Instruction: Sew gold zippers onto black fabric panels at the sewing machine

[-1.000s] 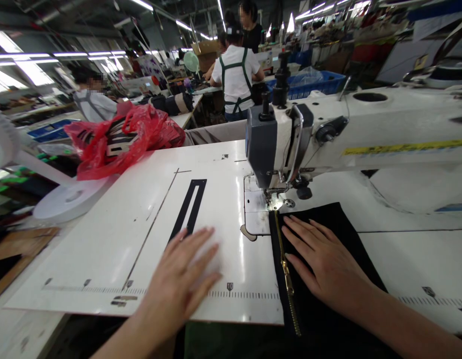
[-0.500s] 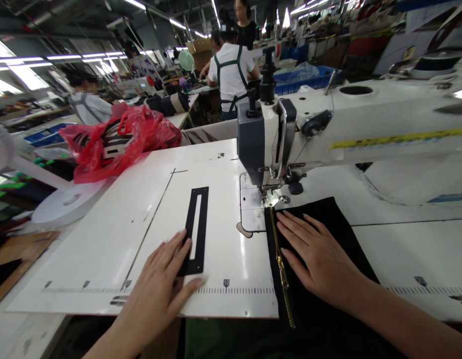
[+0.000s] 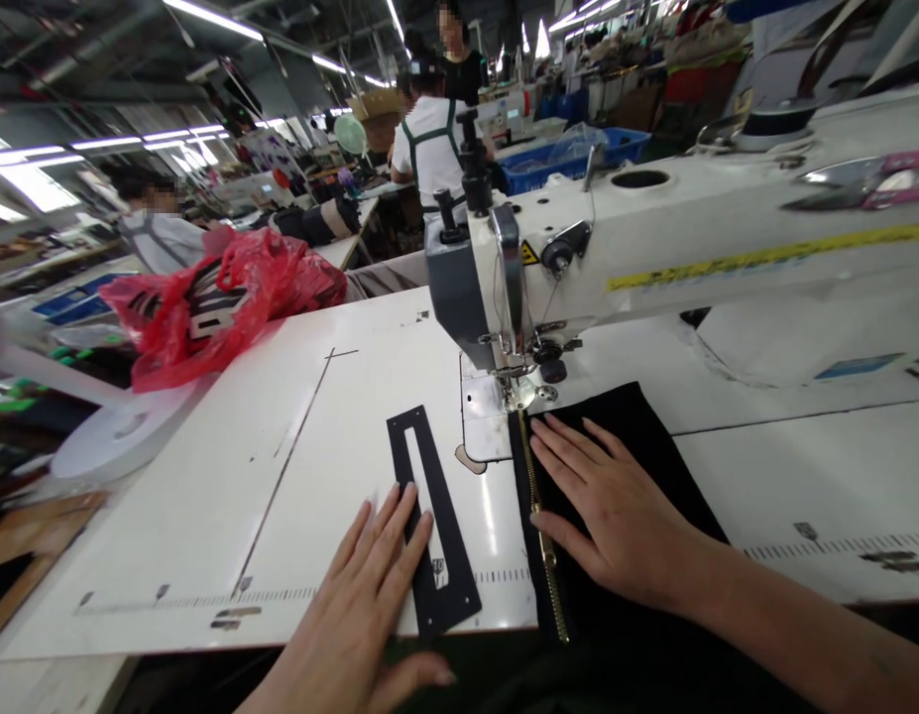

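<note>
My left hand [image 3: 370,585] lies with fingers spread, their tips on the left side of a flat black frame [image 3: 459,555] that has a long slot down its middle. The frame rests tilted on the white table top, left of the black fabric [image 3: 630,436]. Flat on that fabric is my right hand [image 3: 615,496], fingers stretched toward the sewing machine's presser foot [image 3: 519,395]. A gold-toothed zipper [image 3: 531,476] runs along the fabric's left edge, its top end at the foot. The zipper's pull [image 3: 546,545] hangs just below my right thumb.
The sewing machine [image 3: 459,288] stands behind my right hand, its arm reaching right, with pink-handled snips [image 3: 875,183] on top. A red plastic bag [image 3: 228,307] and a white fan base [image 3: 117,426] sit at the left. Other people work in the background.
My left hand has moved right and nearer to me, and the slotted frame has slid and turned with it toward the fabric. My right hand stays on the fabric. The view has shifted slightly.
</note>
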### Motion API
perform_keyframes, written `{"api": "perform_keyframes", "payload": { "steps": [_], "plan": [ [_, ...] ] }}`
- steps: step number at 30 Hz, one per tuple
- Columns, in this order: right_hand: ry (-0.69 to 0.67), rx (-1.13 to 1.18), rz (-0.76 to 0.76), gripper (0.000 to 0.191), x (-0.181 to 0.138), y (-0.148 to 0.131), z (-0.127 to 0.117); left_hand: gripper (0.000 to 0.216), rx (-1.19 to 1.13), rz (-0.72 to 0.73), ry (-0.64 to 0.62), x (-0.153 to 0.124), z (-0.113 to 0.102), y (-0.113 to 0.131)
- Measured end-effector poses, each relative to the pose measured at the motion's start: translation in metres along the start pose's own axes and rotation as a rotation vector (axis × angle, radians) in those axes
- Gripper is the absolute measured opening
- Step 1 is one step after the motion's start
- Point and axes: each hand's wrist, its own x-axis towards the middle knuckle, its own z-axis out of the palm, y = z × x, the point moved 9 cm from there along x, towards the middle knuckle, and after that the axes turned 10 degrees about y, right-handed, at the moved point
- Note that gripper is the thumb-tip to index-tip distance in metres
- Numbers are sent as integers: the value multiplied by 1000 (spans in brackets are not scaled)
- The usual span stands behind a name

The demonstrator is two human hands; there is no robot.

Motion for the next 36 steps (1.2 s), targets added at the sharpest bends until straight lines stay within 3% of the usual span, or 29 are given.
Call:
{"api": "perform_keyframes", "payload": {
  "steps": [10,29,33,36],
  "plan": [
    [-23,-20,-13,105,-4,-8,4,88,-1,-44,-20,2,-2,3],
    [11,-59,-49,109,-6,-9,5,80,-106,-63,52,1,-6,14],
    [6,-80,-70,109,-6,-9,6,76,-149,-94,138,3,-12,5],
    [-7,-84,-79,108,-7,-8,7,81,-139,-82,106,11,-13,-1]
  ]
}}
